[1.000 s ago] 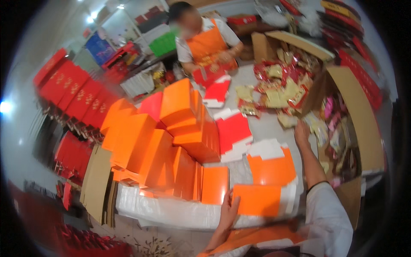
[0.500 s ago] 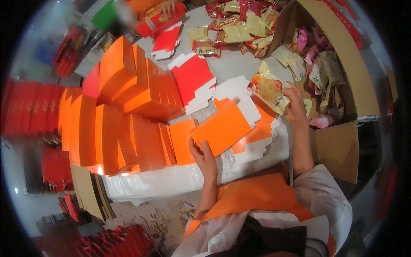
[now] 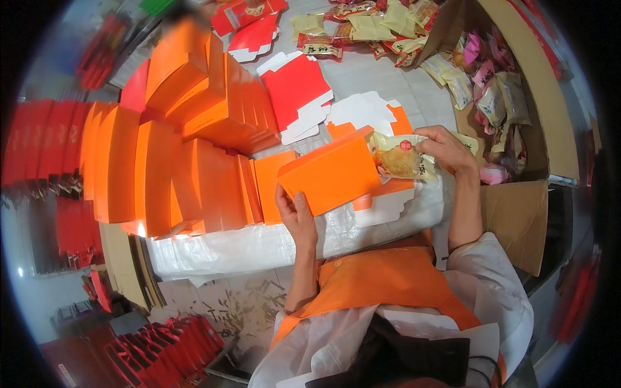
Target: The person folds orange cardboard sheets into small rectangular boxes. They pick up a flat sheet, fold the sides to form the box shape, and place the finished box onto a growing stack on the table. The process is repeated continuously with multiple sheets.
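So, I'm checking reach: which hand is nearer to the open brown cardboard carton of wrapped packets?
Right. The right hand is just left of the carton; the left hand is farther left, holding an orange rectangular box.

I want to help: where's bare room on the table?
On the white tabletop, between the nearer flat red box, packet pile and brown carton. It's crowded left, with stacked orange boxes, and around the held box and held packet.

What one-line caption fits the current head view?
Left hand holds an orange box; right hand holds a wrapped packet at the box's right end.
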The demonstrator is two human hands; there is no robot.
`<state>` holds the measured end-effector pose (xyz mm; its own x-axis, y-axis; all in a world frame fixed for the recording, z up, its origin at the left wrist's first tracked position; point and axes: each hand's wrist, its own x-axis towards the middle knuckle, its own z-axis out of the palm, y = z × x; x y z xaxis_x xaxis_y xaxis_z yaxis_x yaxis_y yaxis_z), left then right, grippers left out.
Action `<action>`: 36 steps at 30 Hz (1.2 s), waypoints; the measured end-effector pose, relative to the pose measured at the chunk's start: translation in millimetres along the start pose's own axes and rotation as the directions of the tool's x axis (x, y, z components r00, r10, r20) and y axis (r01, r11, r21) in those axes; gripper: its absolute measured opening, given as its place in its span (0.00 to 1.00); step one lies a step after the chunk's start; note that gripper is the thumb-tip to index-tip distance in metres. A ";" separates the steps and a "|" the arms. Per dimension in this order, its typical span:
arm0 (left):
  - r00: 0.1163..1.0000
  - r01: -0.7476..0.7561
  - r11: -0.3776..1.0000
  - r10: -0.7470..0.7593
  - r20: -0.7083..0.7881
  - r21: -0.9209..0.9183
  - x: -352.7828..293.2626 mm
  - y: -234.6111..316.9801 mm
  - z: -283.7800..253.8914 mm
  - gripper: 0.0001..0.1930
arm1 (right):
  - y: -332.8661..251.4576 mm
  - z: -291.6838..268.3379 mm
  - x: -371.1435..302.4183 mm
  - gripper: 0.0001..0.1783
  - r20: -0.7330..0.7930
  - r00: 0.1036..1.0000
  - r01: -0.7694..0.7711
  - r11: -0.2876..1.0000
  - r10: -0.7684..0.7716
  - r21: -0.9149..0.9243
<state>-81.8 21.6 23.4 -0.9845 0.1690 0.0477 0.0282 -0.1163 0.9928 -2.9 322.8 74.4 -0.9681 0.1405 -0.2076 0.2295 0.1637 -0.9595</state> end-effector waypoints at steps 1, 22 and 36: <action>1.000 -0.006 1.000 0.006 0.021 0.014 -1.5 0.5 1.0 0.22 | -1.1 1.3 1.5 0.11 -0.005 0.999 -0.040 0.998 0.040 -0.041; 0.979 0.147 0.969 -0.171 -0.111 -0.196 -10.6 -15.3 26.3 0.23 | -15.4 75.3 -4.4 0.22 -0.246 0.959 0.171 0.978 -0.138 0.119; 0.919 0.009 0.976 -0.094 0.382 0.217 -46.5 6.9 6.8 0.30 | 9.2 105.0 -21.4 0.15 0.143 0.980 0.104 0.968 -0.139 0.226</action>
<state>-34.7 19.5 28.8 -0.8415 0.5402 -0.0071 0.0560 0.1002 0.9934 9.4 218.8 50.0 -0.9949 -0.0249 -0.0975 0.0986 -0.0478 -0.9940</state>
